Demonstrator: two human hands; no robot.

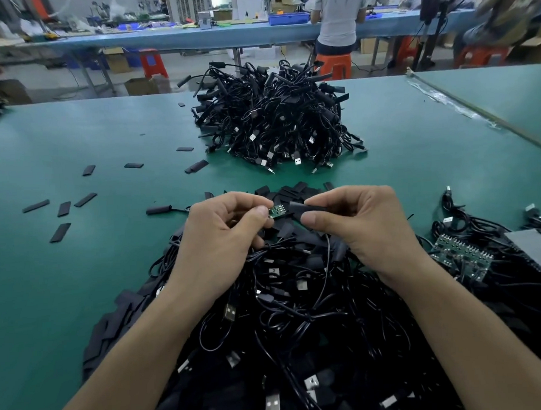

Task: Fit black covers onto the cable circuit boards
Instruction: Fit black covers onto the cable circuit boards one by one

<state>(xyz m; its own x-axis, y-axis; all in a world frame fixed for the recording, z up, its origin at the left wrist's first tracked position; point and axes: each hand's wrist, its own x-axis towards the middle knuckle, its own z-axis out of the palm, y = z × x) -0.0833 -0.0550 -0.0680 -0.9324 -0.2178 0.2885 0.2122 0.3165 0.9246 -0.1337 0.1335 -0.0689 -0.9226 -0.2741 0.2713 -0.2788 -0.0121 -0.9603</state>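
The left hand [221,235] is pinching the small, light green circuit board [275,211] by its edges; the right hand [356,222] is pinching the soft black cover [306,208], likely deforming easily

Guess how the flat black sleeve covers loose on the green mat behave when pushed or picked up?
The flat black sleeve covers lie flush on the green mat, so probably slide, not roll. Thin and small: likely light, fiddly to pinch. The held cover juts straight from the right hand, so probably stiff.
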